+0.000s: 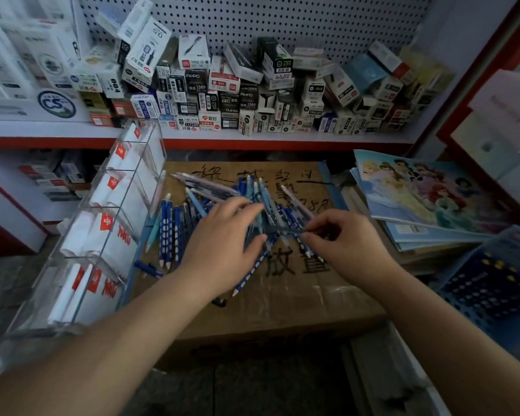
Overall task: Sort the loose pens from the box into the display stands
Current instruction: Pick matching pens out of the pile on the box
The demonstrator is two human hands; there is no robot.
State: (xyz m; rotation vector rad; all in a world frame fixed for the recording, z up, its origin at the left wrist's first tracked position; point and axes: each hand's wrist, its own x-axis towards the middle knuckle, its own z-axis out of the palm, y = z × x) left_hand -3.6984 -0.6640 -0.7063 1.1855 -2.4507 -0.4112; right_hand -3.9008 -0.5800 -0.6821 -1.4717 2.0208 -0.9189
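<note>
A heap of loose pens [213, 202], mostly dark blue with white dots plus some light blue and pale pink ones, lies on top of a brown cardboard box [282, 298]. My left hand [222, 247] reaches into the heap, its fingers and thumb curled round a few pens. My right hand [339, 238] pinches a dark pen between thumb and fingertips, just right of the left hand. A clear acrylic display stand [108, 223] with several compartments and red-and-white labels leans at the box's left edge.
A white shelf with a red edge [252, 139] carries many small pen cartons in front of a pegboard. Picture books [427, 193] are stacked to the right of the box, and a blue perforated basket [493, 283] sits further right.
</note>
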